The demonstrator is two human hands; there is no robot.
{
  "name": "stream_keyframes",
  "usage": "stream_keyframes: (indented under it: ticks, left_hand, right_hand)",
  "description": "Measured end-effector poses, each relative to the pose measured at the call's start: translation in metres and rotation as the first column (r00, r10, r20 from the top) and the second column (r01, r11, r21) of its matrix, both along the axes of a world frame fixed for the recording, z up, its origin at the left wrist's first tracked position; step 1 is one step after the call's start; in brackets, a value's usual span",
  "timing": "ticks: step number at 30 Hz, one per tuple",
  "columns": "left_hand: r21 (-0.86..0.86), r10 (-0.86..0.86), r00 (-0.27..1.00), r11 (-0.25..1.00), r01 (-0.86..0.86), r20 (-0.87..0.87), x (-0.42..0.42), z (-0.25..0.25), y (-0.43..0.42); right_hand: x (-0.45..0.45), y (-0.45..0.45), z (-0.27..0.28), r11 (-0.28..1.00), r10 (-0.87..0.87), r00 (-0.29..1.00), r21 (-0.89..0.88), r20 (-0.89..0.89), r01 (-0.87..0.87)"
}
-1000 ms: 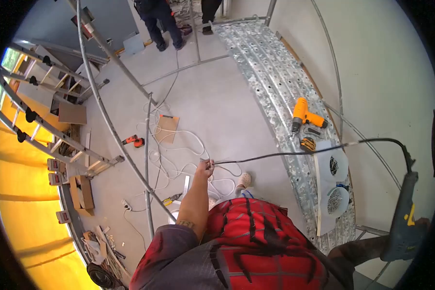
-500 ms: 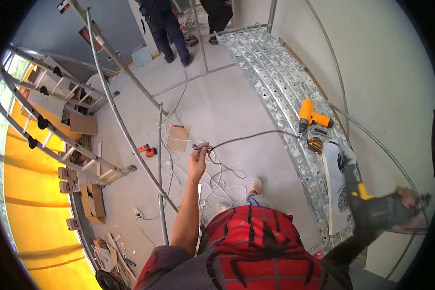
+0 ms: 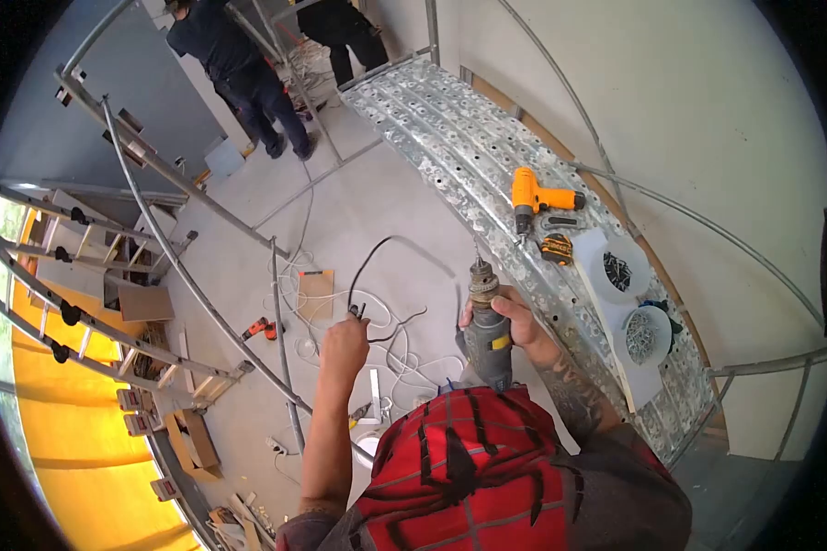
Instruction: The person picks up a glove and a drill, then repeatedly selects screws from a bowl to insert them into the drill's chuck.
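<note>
My left hand (image 3: 344,347) is closed around a black cord (image 3: 374,250), with a dark end, perhaps the plug, poking out above the fingers. The cord arches up and to the right over the floor. In front of my chest, my right hand (image 3: 522,320) grips a dark grey power drill (image 3: 489,347) near its chuck. Its thin bit (image 3: 477,250) points up and away from me. The drill's lower end reaches down to my red shirt. Right of it, on the metal scaffold platform (image 3: 450,138), lie a cordless drill (image 3: 529,195) and a tape measure (image 3: 557,248).
Two bowls of fasteners (image 3: 642,338) stand on a white board on the platform. Scaffold tubes (image 3: 175,248) cross the left side, beside a ladder (image 3: 110,335). White cable (image 3: 413,367) coils on the floor, near a red drill (image 3: 263,328). Two people (image 3: 248,78) stand at the back.
My right hand has swung the power drill from far right to the front of my chest. My left hand still holds the cord, which now loops upward. The view has shifted.
</note>
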State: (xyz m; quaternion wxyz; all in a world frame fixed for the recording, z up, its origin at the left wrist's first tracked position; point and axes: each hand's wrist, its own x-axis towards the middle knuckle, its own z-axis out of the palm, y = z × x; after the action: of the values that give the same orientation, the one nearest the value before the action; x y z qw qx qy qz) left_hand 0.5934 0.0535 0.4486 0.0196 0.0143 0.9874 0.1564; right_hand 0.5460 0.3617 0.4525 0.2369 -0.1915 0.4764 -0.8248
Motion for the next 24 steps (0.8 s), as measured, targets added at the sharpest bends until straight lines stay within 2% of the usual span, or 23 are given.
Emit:
stream_keyframes:
  ticks: [2, 3, 4, 5, 7, 8, 9, 10, 11, 12, 13, 14, 15, 17, 18, 20, 21, 23, 24]
  left_hand:
    - [-0.073, 0.075, 0.995, 0.995, -0.07, 0.068, 0.005, 0.003, -0.002]
    - [-0.013, 0.025, 0.997, 1.0, -0.024, 0.069, 0.008, 0.004, -0.002]
    - [0.049, -0.025, 0.998, 0.999, 0.022, 0.061, 0.01, 0.004, -0.002]
    - [0.047, -0.022, 0.998, 0.999, 0.019, 0.058, 0.01, -0.001, -0.005]
    - [0.158, -0.207, 0.954, 0.957, 0.243, -0.215, 0.01, -0.013, -0.011]
    - [0.157, -0.207, 0.954, 0.957, 0.244, -0.217, 0.011, -0.008, -0.008]
    - [0.144, -0.058, 0.998, 0.988, 0.062, -0.03, 0.013, 0.002, -0.002]
    - [0.096, 0.099, 0.983, 0.989, -0.115, 0.156, 0.015, 0.007, 0.003]
    - [0.095, 0.094, 0.982, 0.989, -0.111, 0.162, 0.016, 0.005, 0.007]
    - [0.173, 0.04, 0.988, 0.983, -0.066, 0.149, 0.017, 0.003, 0.01]
    - [0.251, -0.013, 0.992, 0.968, -0.02, 0.129, 0.019, 0.0, 0.015]
    - [0.403, -0.081, 0.995, 0.91, 0.099, -0.061, 0.019, -0.02, 0.019]
    - [0.398, -0.163, 0.969, 0.889, 0.226, -0.186, 0.017, -0.016, 0.031]
    - [0.369, -0.143, 0.953, 0.898, 0.238, -0.267, 0.02, -0.003, 0.057]
    - [0.371, -0.147, 0.953, 0.897, 0.241, -0.264, 0.019, -0.002, 0.065]
    - [0.595, -0.029, 0.955, 0.776, 0.207, -0.294, 0.014, 0.0, 0.078]
    - [0.597, -0.027, 0.956, 0.775, 0.205, -0.293, 0.008, 0.003, 0.081]
    - [0.506, -0.063, 0.904, 0.811, 0.294, -0.424, -0.003, 0.008, 0.085]
    - [0.549, -0.085, 0.909, 0.772, 0.319, -0.408, -0.006, 0.007, 0.086]
  right_hand:
    - [-0.005, -0.006, -0.018, 1.0, 0.017, 1.0, -0.023, -0.005, -0.017]
    - [-0.005, -0.009, -0.027, 0.999, 0.025, 1.0, -0.04, -0.015, -0.026]
    - [-0.003, -0.012, -0.038, 0.997, 0.018, 0.999, -0.071, 0.05, -0.015]
    - [-0.004, -0.014, -0.042, 0.997, 0.022, 0.999, -0.072, 0.048, -0.018]
    - [-0.005, -0.017, -0.046, 0.999, 0.05, 0.985, -0.021, 0.163, -0.047]
    - [-0.003, -0.018, -0.055, 0.999, 0.051, 0.97, -0.015, 0.236, -0.049]
    - [-0.004, -0.018, -0.059, 0.999, 0.05, 0.97, -0.015, 0.237, -0.047]
    - [-0.003, -0.018, -0.064, 0.998, 0.062, 0.946, -0.028, 0.318, -0.056]
    - [-0.001, -0.019, -0.067, 0.997, 0.074, 0.914, -0.041, 0.398, -0.063]
    - [0.001, -0.019, -0.07, 0.998, 0.069, 0.912, -0.04, 0.405, -0.058]
    - [0.001, -0.02, -0.072, 0.998, 0.063, 0.922, -0.004, 0.381, -0.066]
    - [0.0, -0.02, -0.074, 0.997, 0.058, 0.932, 0.034, 0.357, -0.075]
    - [-0.001, -0.02, -0.078, 0.997, 0.053, 0.931, 0.036, 0.361, -0.071]
    - [-0.005, -0.021, -0.087, 0.985, 0.037, 0.954, 0.15, 0.297, -0.084]
    - [-0.003, -0.022, -0.089, 0.985, 0.032, 0.954, 0.15, 0.3, -0.08]
    - [0.0, -0.023, -0.09, 0.989, 0.007, 0.978, 0.144, 0.21, -0.038]
    - [0.0, -0.022, -0.089, 0.989, 0.008, 0.977, 0.146, 0.211, -0.039]
    - [0.003, -0.02, -0.087, 0.992, 0.113, 0.859, -0.104, 0.5, -0.07]
    - [0.003, -0.02, -0.086, 0.992, 0.118, 0.856, -0.103, 0.504, -0.077]
